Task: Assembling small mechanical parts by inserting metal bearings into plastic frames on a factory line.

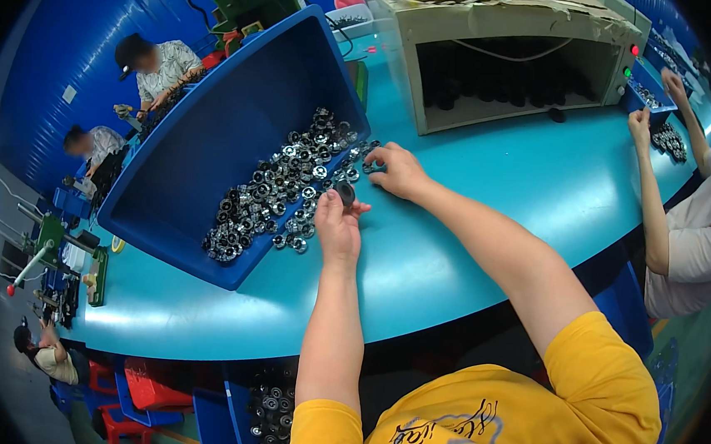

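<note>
My left hand [339,231] is closed around a round black cap [344,193], held up between thumb and fingers near the edge of the pile. Just right of it, my right hand [399,172] reaches toward small shiny metal parts [370,166], its fingers curled in a pinch at the pile's right end. Whether a part sits between those fingertips is too small to make out. Many round silver-and-black metal parts [279,184] spill from a tilted blue bin [185,158] onto the turquoise table [445,254].
A cream metal box [501,75] with dark round pieces inside stands at the far side. A co-worker's hands [640,126] are at a small blue bin on the right. A green press [252,1] stands behind the bin. Dark round parts [274,412] lie in a bin below the table.
</note>
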